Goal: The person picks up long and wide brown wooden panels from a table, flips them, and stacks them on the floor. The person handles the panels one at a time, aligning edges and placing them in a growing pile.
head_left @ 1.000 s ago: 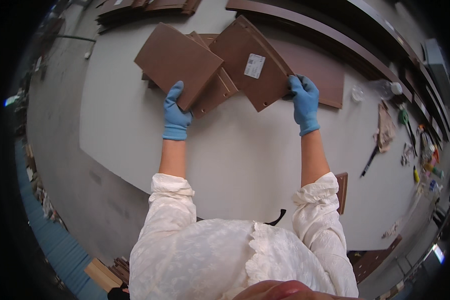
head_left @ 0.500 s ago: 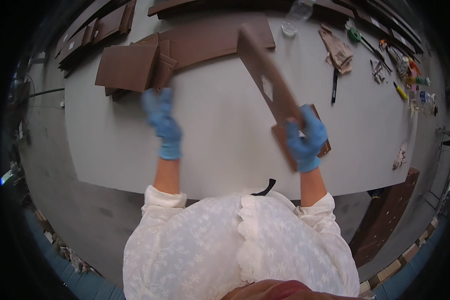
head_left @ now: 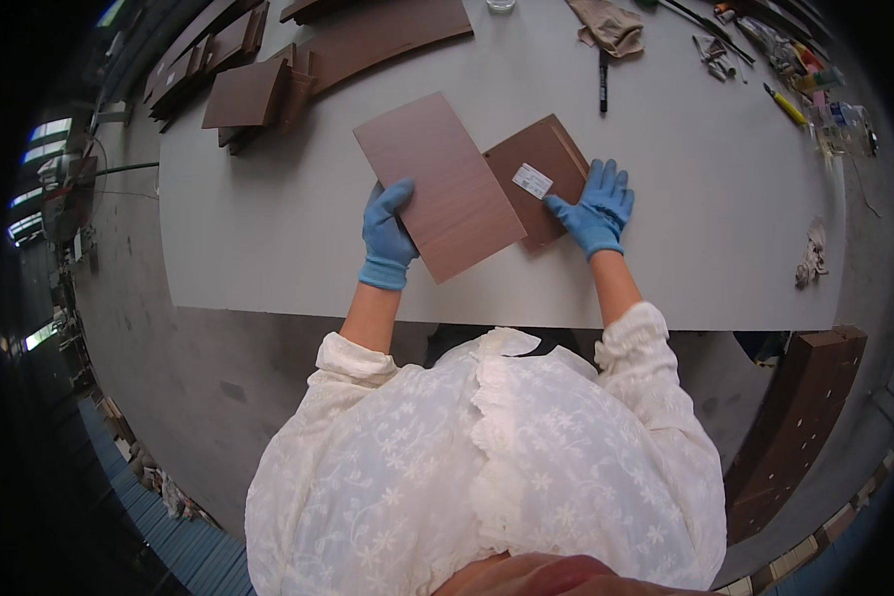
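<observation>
Panel (head_left: 442, 189) clamped in left hand (head_left: 385, 233) by its left long edge, thumb on the pale face and remaining fingers mostly hidden beneath, with long axis slanting from upper left to lower right above the worktop (head_left: 268, 248), between both hands. Just to its right, partly covered by it and slanted much the same way, labelled panel (head_left: 534, 211), with right hand (head_left: 601, 207) nearer, over its right edge. Right fingers spread apart, closed round nothing, thumb near the label (head_left: 532, 181) and pointing left; touching or apart between both panels, cannot tell.
</observation>
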A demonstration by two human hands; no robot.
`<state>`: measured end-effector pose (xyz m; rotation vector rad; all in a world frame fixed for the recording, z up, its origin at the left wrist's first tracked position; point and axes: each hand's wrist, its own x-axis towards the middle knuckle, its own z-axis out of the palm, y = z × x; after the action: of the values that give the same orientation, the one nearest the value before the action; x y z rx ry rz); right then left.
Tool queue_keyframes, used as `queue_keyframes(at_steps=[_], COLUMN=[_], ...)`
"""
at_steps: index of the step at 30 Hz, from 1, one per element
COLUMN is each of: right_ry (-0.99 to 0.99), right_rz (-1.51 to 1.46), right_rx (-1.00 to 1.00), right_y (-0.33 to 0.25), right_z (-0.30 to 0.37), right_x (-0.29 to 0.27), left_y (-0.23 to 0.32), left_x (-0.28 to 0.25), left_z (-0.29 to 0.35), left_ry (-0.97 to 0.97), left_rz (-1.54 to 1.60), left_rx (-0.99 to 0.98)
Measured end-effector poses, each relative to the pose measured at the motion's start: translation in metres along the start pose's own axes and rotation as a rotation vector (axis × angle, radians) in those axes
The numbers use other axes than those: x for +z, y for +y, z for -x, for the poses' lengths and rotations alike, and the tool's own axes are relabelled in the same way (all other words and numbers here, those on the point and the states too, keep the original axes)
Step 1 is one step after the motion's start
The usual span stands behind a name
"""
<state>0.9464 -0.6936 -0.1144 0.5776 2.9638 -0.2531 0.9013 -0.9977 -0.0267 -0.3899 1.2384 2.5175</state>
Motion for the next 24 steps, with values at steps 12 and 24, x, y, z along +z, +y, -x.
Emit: queue_keyframes(at_steps=[12,24], right_ry=[0.088,0.47], right_rz=[-0.176,-1.796], right_rx=[0.171,1.155], right_y=[0.071,0.119], right_z=[0.116,0.241], right_x=[0.011,0.051], left_y=[-0.037,-0.11], left_x=[0.027,0.151], left_z=[0.01,0.012], left_ry=[-0.102,-0.457], left_rz=[-0.096,-0.351], left_rx=[-0.194,-0.391])
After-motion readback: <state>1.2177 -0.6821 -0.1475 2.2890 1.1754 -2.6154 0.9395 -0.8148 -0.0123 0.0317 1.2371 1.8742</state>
